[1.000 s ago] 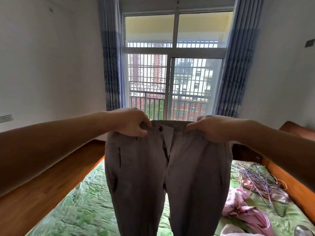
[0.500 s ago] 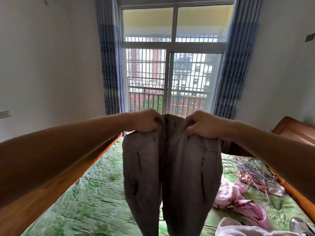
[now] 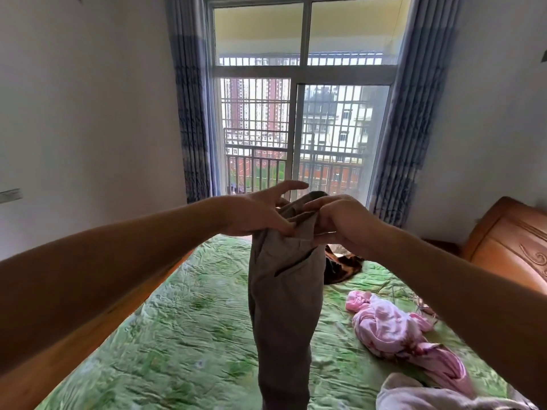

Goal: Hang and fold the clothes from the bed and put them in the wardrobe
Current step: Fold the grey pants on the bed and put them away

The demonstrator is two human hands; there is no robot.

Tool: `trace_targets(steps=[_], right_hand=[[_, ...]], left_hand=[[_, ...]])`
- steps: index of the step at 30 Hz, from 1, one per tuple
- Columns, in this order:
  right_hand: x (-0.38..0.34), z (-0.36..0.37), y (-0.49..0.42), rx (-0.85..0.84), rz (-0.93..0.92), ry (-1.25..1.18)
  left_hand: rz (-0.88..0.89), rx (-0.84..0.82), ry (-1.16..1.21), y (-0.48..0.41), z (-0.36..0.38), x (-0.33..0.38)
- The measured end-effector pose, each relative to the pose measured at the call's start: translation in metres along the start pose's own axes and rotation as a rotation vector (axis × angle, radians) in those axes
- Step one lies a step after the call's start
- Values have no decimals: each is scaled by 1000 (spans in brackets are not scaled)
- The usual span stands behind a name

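Above rumpled green quilt (image 3: 177, 335), right hand (image 3: 340, 223) pinches folded grey trousers (image 3: 284, 291); left hand (image 3: 254, 211) spread.

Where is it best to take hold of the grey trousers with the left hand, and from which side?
Probably the doubled waistband, pinched from the left, opposite the right hand. The grey trousers hang folded lengthwise, legs straight down, so their top edge carries them evenly.
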State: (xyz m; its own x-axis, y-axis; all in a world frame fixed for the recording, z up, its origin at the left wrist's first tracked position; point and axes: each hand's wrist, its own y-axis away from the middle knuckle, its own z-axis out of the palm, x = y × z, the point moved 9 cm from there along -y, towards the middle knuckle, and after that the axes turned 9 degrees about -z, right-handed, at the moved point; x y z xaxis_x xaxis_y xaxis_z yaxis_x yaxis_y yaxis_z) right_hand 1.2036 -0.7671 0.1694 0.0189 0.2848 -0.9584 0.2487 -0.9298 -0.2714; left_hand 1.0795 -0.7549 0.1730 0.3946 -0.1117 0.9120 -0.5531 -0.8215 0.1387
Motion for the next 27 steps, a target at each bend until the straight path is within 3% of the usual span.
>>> trace_targets(steps=[3, 7, 9, 12, 15, 18, 21, 25, 27], right_hand=[[6, -9, -2, -25, -2, 275], [3, -35, -8, -309, -40, 1190], [3, -43, -8, -369, -97, 1348], [6, -40, -6, -388, -138, 1130], [3, -47, -5, -240, -160, 972], [-4, -55, -6, -95, -212, 899], [-14, -60, -8, -20, -252, 882], [-27, -60, -3, -71, -301, 936], [-38, -66, 2, -24, -334, 836]], left_hand=[[32, 61, -83, 3, -7, 0], [33, 4, -97, 6, -11, -1], [43, -3, -155, 7, -13, 5], [86, 20, -307, 12, -13, 15], [78, 65, -551, 17, -16, 15], [-62, 136, -735, 19, -35, -9], [-203, 156, -708, 18, -49, -37], [-134, 163, -658, 14, -64, -32], [-108, 160, -532, 12, -74, -19]])
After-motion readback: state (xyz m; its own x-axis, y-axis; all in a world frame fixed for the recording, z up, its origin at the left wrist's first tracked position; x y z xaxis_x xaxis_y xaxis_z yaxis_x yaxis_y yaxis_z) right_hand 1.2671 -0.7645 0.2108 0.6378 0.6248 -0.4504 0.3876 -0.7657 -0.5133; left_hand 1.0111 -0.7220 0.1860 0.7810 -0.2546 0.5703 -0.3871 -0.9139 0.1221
